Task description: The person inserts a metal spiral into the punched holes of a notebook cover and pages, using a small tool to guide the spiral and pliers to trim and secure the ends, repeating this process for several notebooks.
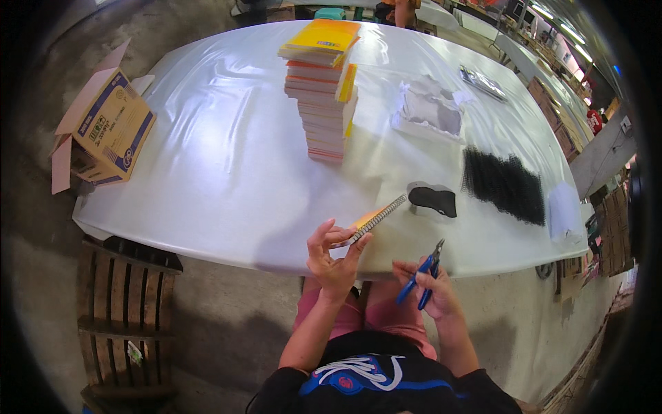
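My left hand pinches a spiral-bound notebook near its lower end. The notebook is seen nearly edge-on, its dark wire coil running along the side facing me and a strip of yellow-orange cover showing behind. In my right hand are blue-handled pliers or cutters, their metal jaws pointing up and away from me. The jaws stand apart from the notebook. Beyond them, a black oblong object lies on the white-covered table.
A tall stack of yellow and orange notebooks rises mid-table. Right of it are a white open box, a clear-wrapped pack and a heap of black coils. An open cardboard box sits at the left edge; a wooden bench stands below.
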The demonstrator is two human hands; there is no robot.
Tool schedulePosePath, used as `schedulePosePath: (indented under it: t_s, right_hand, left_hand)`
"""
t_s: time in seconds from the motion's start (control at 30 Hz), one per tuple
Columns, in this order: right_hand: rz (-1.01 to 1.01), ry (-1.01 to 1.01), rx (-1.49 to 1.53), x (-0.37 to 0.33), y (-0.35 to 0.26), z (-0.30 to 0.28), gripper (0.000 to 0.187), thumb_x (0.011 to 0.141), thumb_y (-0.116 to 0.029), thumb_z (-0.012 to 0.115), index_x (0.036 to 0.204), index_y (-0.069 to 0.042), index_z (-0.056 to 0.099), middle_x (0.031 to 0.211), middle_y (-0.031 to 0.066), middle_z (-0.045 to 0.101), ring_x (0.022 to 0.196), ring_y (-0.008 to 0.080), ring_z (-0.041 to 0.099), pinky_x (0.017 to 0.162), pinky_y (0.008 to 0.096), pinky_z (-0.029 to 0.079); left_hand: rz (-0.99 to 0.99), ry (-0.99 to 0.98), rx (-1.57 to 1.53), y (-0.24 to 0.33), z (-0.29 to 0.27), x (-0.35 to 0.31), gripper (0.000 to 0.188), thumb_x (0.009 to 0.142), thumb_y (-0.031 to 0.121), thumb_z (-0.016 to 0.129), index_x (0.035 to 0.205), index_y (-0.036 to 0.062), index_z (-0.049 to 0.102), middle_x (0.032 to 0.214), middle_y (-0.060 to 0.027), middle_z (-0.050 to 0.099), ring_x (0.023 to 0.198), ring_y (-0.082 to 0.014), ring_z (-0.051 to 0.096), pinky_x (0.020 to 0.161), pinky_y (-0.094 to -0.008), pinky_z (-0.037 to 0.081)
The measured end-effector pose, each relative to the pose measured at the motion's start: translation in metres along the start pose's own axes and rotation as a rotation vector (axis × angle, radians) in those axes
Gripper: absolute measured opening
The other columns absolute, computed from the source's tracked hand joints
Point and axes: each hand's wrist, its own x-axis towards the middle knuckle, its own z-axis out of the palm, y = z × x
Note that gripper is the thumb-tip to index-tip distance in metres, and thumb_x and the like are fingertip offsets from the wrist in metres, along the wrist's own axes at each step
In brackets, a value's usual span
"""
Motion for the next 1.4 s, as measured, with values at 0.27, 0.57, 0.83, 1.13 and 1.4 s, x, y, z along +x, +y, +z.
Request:
schedulePosePath:
  t_s: [0.27, 0.57, 0.83, 1.13, 1.4]
  right_hand:
    - [-0.321, -0.143, 0.292, 0.003, -0.011, 0.009, 0.032, 0.089, -0.014, 0.047, 0.121, -0.014, 0.045, 0.130, 0.0201, 0.048, 0.128, 0.0322, 0.043, 0.098, 0.0525, 0.042]
    - [-0.746, 0.258, -1.472, 0.002, -0.029, 0.047, 0.046, 0.069, -0.037, 0.079, 0.105, -0.011, 0.065, 0.086, 0.0041, 0.060, 0.080, 0.0249, 0.058, 0.066, 0.0363, 0.041]
    - [-0.767, 0.317, -1.519, 0.005, -0.038, 0.054, 0.049, 0.072, -0.041, 0.076, 0.108, -0.010, 0.066, 0.090, 0.0074, 0.062, 0.085, 0.0270, 0.059, 0.075, 0.0370, 0.045]
    - [-0.430, 0.100, -1.371, 0.002, -0.037, 0.050, 0.043, 0.081, -0.044, 0.068, 0.104, -0.008, 0.066, 0.085, 0.0099, 0.064, 0.076, 0.0261, 0.062, 0.067, 0.0362, 0.048]
    - [-0.011, -0.276, -0.854, 0.005, -0.039, 0.026, 0.047, 0.087, -0.049, 0.060, 0.111, -0.008, 0.061, 0.092, 0.0120, 0.064, 0.087, 0.0256, 0.062, 0.078, 0.0368, 0.048]
  left_hand:
    - [0.160, -0.029, 0.092, -0.004, 0.005, -0.005, 0.065, 0.066, -0.003, 0.083, 0.119, 0.0049, 0.046, 0.083, -0.0055, 0.067, 0.080, -0.0164, 0.062, 0.079, -0.0318, 0.045]
    - [0.457, -0.032, 0.198, -0.003, 0.014, 0.004, 0.046, 0.063, -0.003, 0.078, 0.104, 0.0087, 0.061, 0.083, 0.0000, 0.069, 0.072, -0.0161, 0.062, 0.070, -0.0310, 0.041]
    - [0.500, -0.179, 0.323, 0.000, 0.007, 0.004, 0.050, 0.067, -0.002, 0.079, 0.108, 0.0086, 0.053, 0.083, -0.0019, 0.071, 0.071, -0.0158, 0.066, 0.072, -0.0314, 0.041]
    - [0.541, -0.192, 0.334, 0.008, 0.008, 0.007, 0.041, 0.068, -0.004, 0.076, 0.101, 0.0095, 0.058, 0.083, -0.0023, 0.071, 0.073, -0.0173, 0.066, 0.070, -0.0322, 0.043]
    - [0.738, -0.215, 0.270, 0.011, -0.002, 0.006, 0.016, 0.076, 0.006, 0.075, 0.086, 0.0062, 0.062, 0.085, -0.0057, 0.069, 0.077, -0.0221, 0.065, 0.068, -0.0341, 0.047]
